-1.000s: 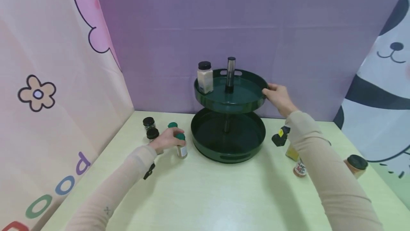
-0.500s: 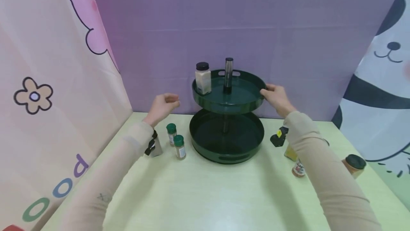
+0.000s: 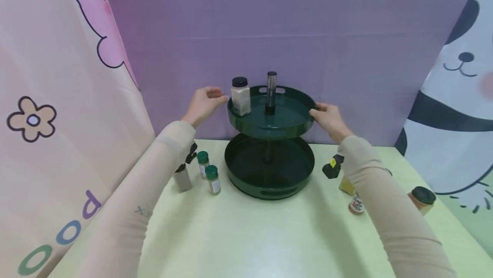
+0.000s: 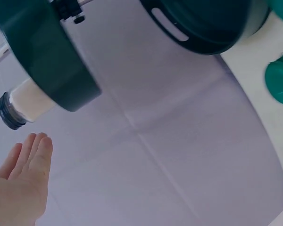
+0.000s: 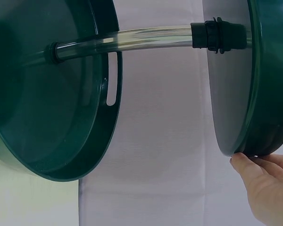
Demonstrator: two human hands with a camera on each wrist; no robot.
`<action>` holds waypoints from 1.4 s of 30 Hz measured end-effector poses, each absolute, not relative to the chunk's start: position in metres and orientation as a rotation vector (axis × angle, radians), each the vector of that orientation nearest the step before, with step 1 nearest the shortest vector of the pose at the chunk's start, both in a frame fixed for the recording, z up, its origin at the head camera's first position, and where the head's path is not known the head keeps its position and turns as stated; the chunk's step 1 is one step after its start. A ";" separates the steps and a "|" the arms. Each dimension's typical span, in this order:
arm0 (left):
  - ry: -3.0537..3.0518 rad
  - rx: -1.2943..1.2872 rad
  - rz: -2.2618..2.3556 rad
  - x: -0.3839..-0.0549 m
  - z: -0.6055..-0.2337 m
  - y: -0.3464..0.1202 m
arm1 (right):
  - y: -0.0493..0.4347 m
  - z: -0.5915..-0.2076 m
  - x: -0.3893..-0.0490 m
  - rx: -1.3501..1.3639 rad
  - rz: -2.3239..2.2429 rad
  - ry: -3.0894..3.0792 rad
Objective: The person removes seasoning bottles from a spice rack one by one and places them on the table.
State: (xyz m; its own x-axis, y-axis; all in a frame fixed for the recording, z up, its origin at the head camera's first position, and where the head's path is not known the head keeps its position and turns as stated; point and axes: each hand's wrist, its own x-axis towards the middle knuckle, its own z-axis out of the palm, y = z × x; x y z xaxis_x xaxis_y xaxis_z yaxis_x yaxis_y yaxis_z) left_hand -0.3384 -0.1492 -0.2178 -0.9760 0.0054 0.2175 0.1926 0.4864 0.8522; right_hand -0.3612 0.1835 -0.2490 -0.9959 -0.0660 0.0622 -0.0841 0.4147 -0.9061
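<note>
A two-tier dark green turntable organizer stands at the back of the table, its upper tray (image 3: pixel 269 131) borne on a metal post (image 3: pixel 271 89). A clear square jar (image 3: pixel 241 100) of pale powder with a black lid stands upright at the left of that tray. My left hand (image 3: pixel 205 104) hangs in the air just left of the jar; the left wrist view shows its fingers (image 4: pixel 40 157) fairly straight and apart from the jar (image 4: pixel 30 100). My right hand (image 3: pixel 330 120) grips the upper tray's right rim, seen also in the right wrist view.
Two green-capped spice bottles (image 3: pixel 212 180) and a greyish container (image 3: pixel 182 179) stand left of the lower tray (image 3: pixel 265 191). To the right are a yellow container (image 3: pixel 347 186), a small labelled jar (image 3: pixel 356 206) and a black-lidded jar (image 3: pixel 422 200), partly behind my right sleeve.
My left hand has left the green-capped bottles and risen up and right to beside the jar. My right hand keeps its grip on the rim. The head view has shifted slightly.
</note>
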 end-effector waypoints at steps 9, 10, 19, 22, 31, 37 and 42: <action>-2.674 -0.137 -1.432 -0.353 -0.195 -0.129 | 0.182 -0.252 -0.355 0.119 1.671 -2.636; -2.686 -0.131 -1.424 -0.355 -0.194 -0.127 | 0.181 -0.253 -0.354 0.124 1.675 -2.638; -2.694 -0.066 -1.437 -0.363 -0.198 -0.125 | 0.170 -0.255 -0.353 0.176 1.667 -2.674; -2.667 -0.052 -1.444 -0.366 -0.200 -0.126 | 0.166 -0.255 -0.352 0.179 1.672 -2.675; -2.685 -0.017 -1.368 -0.366 -0.199 -0.126 | 0.162 -0.254 -0.354 0.171 1.662 -2.659; -2.691 0.000 -1.319 -0.363 -0.199 -0.129 | 0.158 -0.254 -0.354 0.169 1.670 -2.640; -2.683 0.006 -1.310 -0.363 -0.201 -0.130 | 0.156 -0.254 -0.353 0.172 1.683 -2.638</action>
State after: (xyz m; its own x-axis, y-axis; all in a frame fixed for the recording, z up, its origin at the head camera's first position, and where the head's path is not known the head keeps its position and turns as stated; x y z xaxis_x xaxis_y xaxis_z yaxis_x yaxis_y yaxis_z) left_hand -0.3631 -0.1296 -0.2006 -0.9879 -0.0718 0.1377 0.0644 0.6174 0.7840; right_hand -0.3528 0.1563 -0.2542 -0.9939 -0.0884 0.0653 -0.0965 0.4169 -0.9038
